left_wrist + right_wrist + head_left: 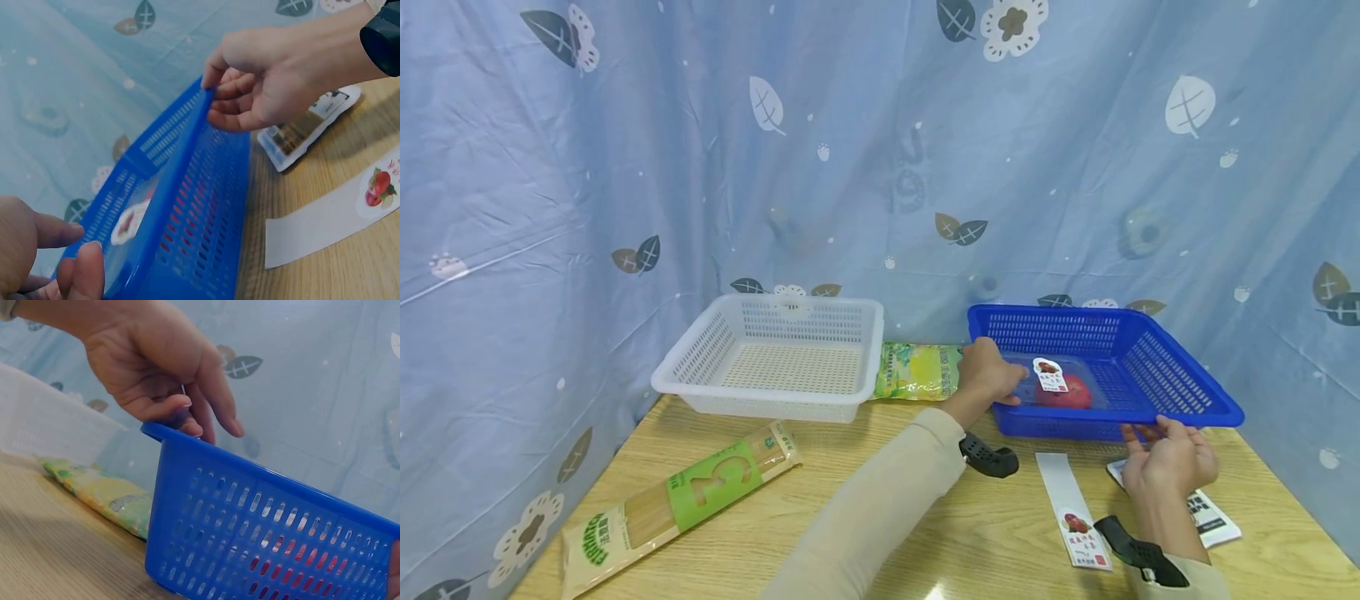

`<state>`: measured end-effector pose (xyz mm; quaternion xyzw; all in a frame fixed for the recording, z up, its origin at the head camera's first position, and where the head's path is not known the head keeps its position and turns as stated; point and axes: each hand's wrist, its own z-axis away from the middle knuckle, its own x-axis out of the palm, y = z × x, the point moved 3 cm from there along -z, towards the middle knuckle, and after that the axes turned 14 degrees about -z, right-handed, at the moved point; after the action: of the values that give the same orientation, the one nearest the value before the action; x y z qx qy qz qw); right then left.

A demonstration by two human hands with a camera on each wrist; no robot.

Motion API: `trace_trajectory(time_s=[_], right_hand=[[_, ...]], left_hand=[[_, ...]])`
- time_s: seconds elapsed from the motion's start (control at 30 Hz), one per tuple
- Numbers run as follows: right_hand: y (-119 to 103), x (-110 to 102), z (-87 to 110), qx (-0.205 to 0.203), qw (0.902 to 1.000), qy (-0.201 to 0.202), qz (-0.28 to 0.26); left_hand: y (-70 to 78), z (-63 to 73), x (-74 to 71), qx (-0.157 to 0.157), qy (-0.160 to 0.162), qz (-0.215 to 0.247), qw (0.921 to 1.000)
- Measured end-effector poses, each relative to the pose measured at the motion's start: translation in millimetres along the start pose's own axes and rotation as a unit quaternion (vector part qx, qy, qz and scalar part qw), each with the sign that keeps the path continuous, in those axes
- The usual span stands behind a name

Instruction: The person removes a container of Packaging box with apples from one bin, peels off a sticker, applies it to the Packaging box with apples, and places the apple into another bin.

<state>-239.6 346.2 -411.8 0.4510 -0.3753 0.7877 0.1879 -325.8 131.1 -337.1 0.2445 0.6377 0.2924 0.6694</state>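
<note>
A blue plastic basket (1120,417) with slotted walls stands at the right. Inside it lies a clear package holding something red (1071,392), with a fruit-printed label (1051,375). My left hand (988,372) is at the basket's front left corner, thumb and fingers spread apart over the rim. In the right wrist view the same left hand (165,378) has one finger extended past the rim. My right hand (1172,458) pinches the front rim near the right corner, thumb above and fingers below, as the left wrist view also shows.
A white basket (790,404) stands at the back left. Between the baskets lies a green-yellow packet (917,371). A long noodle packet (681,508) lies front left. A paper strip (1071,508) and a white-edged packet (1213,518) lie before the blue basket. A curtain (880,167) hangs behind.
</note>
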Motion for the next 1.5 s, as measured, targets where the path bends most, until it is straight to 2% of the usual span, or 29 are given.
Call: trace_trajectory(time_s=[0.23,0.43,0.57,0.8,0.97,1.07,1.17,1.3,1.5], right_hand=[[-0.2,-1.2,-1.5,0.014,0.9999,0.004,-0.001],[-0.4,-2.9,0.3,0.053,0.9985,0.007,-0.012],[-0.1,-0.5,1.7,0.062,0.9980,0.016,-0.002],[0.4,5.5,5.3,0.057,0.9976,0.035,0.019],[-4.7,8.4,12.8,0.030,0.9983,0.028,0.042],[-8.0,12.0,19.8,0.011,0.9961,0.030,0.082],[-9.0,17.1,27.9,-0.005,0.9925,0.035,0.117],[-7.6,25.8,39.2,-0.027,0.9935,0.014,0.110],[1.2,36.7,57.9,-0.049,0.9959,-0.065,0.041]], left_hand=[[-9.7,5.7,-5.0,0.021,-0.013,0.062,0.9978],[-24.4,13.5,-19.6,0.054,-0.007,0.097,0.9938],[-35.3,18.1,-26.4,0.060,-0.008,0.122,0.9906],[-64.5,26.6,-28.1,0.074,-0.006,0.151,0.9857],[-85.9,32.8,-29.8,0.093,-0.008,0.181,0.9790],[-98.1,36.8,-32.1,0.107,-0.010,0.201,0.9736],[-110.2,41.2,-36.6,0.113,-0.013,0.207,0.9717],[-125.2,43.8,-43.4,0.112,-0.011,0.207,0.9717],[-142.7,46.8,-50.6,0.121,0.001,0.212,0.9697]])
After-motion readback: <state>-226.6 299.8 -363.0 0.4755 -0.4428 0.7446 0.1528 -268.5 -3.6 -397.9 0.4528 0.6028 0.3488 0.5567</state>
